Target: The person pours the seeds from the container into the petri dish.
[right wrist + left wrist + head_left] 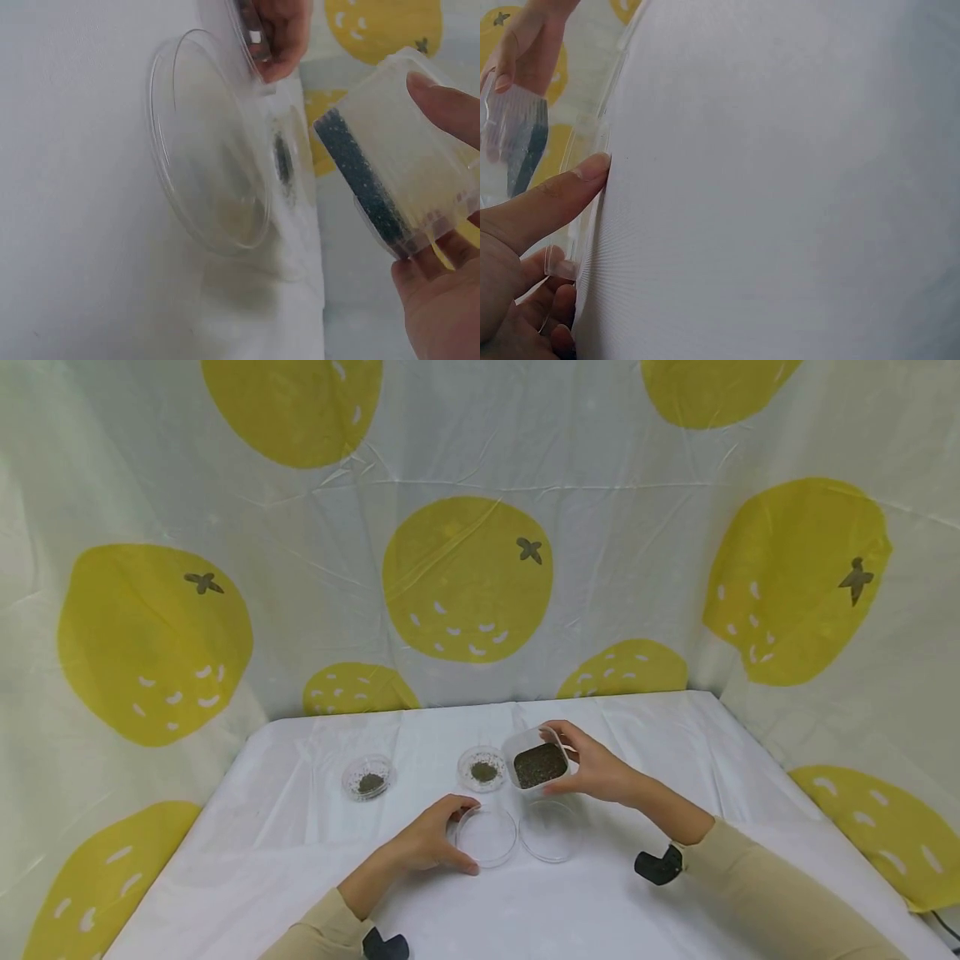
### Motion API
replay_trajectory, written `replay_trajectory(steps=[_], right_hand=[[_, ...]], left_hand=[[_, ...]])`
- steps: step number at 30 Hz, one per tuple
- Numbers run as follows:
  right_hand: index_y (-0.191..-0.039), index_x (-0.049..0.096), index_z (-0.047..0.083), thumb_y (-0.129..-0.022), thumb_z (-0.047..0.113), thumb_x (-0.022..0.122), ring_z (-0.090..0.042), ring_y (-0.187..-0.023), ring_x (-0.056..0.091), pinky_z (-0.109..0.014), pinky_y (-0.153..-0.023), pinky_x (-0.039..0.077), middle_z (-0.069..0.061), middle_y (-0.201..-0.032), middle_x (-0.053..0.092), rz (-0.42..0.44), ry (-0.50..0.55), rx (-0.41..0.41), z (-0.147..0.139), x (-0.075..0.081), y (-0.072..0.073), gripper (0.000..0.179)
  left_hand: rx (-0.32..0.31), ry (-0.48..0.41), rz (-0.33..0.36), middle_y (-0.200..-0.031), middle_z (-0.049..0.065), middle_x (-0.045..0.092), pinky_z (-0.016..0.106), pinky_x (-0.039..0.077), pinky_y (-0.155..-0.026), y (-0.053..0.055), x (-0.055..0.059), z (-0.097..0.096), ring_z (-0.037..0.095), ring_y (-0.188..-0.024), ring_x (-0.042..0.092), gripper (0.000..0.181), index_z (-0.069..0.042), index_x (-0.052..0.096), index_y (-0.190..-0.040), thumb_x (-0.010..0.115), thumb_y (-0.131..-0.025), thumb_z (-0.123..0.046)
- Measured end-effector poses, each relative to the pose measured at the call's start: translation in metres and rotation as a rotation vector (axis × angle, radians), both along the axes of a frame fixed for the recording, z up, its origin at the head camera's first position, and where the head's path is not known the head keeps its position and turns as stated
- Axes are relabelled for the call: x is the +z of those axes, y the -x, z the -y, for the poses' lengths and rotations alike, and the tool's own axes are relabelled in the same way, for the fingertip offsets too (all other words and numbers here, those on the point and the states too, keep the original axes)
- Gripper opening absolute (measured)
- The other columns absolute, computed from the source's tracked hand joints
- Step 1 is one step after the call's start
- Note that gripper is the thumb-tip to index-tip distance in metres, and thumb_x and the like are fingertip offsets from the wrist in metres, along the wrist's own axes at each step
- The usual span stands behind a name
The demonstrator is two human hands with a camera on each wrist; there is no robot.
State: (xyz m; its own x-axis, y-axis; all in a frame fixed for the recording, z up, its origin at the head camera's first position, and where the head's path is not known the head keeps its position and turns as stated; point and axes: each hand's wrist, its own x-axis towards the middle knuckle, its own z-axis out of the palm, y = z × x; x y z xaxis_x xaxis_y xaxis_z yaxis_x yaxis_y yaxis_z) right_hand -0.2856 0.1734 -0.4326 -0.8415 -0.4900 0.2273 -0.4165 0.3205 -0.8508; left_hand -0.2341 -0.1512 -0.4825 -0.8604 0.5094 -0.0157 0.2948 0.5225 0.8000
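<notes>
My left hand [431,837] grips the side of a clear round petri dish [487,865] on the white table, thumb at the near edge and fingers at the far edge. In the left wrist view the thumb [555,196] presses the dish's rim. My right hand [600,770] holds a clear squarish plastic container [522,743] above the table, tilted, with dark soil-like grains [540,766] in it. The right wrist view shows those grains as a layer along one side. Another clear dish [552,860] lies just right of the gripped one, below the container.
Behind the gripped dish stands a petri dish [462,770] with a small dark heap [483,772]. Farther left is a similar dish [348,777], also holding a dark heap [371,783]. A lemon-patterned cloth [465,577] hangs behind the white-covered table [562,910].
</notes>
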Motion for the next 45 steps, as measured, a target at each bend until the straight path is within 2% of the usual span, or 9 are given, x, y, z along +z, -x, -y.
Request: replay_trajectory(steps=[3, 10, 15, 19, 27, 35, 45], right_hand=[[-0.149, 0.041, 0.001, -0.075, 0.009, 0.094, -0.041, -0.142, 0.039, -0.057, -0.117, 0.029, -0.021, -0.149, 0.046, -0.041, 0.000, 0.029, 0.007, -0.004, 0.000, 0.091], [-0.148, 0.043, -0.001, -0.074, 0.016, 0.096, -0.033, -0.130, 0.050, -0.053, -0.111, 0.040, -0.020, -0.141, 0.049, -0.223, -0.081, 0.097, 0.024, -0.007, -0.004, 0.093], [-0.146, 0.045, 0.000, -0.071, 0.015, 0.098, -0.026, -0.126, 0.051, -0.048, -0.106, 0.042, -0.014, -0.141, 0.051, -0.285, -0.136, 0.111, 0.034, -0.006, -0.009, 0.093], [-0.146, 0.044, 0.001, -0.071, 0.014, 0.098, -0.027, -0.131, 0.048, -0.049, -0.110, 0.040, -0.013, -0.143, 0.048, -0.333, -0.184, 0.119, 0.040, -0.007, -0.011, 0.093], [-0.147, 0.045, 0.005, -0.071, 0.013, 0.098, -0.032, -0.135, 0.043, -0.050, -0.110, 0.042, -0.012, -0.147, 0.042, -0.525, -0.320, 0.109, 0.048, -0.012, -0.014, 0.093], [-0.150, 0.041, 0.009, -0.073, 0.013, 0.096, -0.032, -0.137, 0.043, -0.046, -0.105, 0.048, -0.015, -0.151, 0.038, -0.601, -0.390, 0.119, 0.050, -0.011, -0.018, 0.094], [-0.147, 0.042, 0.011, -0.072, 0.012, 0.097, -0.030, -0.134, 0.045, -0.044, -0.105, 0.048, -0.014, -0.148, 0.040, -0.743, -0.439, 0.140, 0.053, -0.013, -0.018, 0.093]], left_hand=[[-0.002, -0.004, -0.007, -0.127, 0.003, 0.056, 0.049, 0.039, -0.107, 0.000, 0.001, 0.000, 0.026, -0.119, 0.050, 0.086, -0.006, 0.056, -0.142, 0.099, -0.067, -0.014], [-0.016, -0.007, -0.013, -0.127, 0.004, 0.056, 0.045, 0.040, -0.106, 0.000, 0.001, 0.000, 0.025, -0.118, 0.050, 0.087, -0.006, 0.056, -0.142, 0.099, -0.067, -0.014], [-0.031, -0.022, -0.029, -0.126, 0.004, 0.057, 0.041, 0.041, -0.104, 0.001, -0.001, 0.001, 0.023, -0.115, 0.050, 0.088, -0.004, 0.055, -0.142, 0.100, -0.067, -0.014], [-0.036, -0.028, -0.033, -0.125, 0.004, 0.057, 0.042, 0.041, -0.102, 0.002, -0.001, 0.001, 0.023, -0.114, 0.050, 0.089, -0.003, 0.055, -0.142, 0.099, -0.066, -0.014], [-0.017, -0.011, -0.023, -0.126, 0.005, 0.057, 0.045, 0.041, -0.104, 0.001, 0.000, 0.000, 0.025, -0.116, 0.050, 0.088, -0.003, 0.054, -0.142, 0.099, -0.067, -0.013], [-0.011, 0.007, -0.037, -0.128, 0.004, 0.057, 0.047, 0.040, -0.105, 0.003, 0.001, 0.001, 0.026, -0.118, 0.050, 0.089, -0.002, 0.053, -0.142, 0.099, -0.068, -0.017], [0.002, -0.007, 0.000, -0.130, 0.005, 0.056, 0.048, 0.039, -0.107, 0.000, 0.001, 0.001, 0.027, -0.119, 0.050, 0.089, -0.002, 0.053, -0.143, 0.099, -0.068, -0.016]])
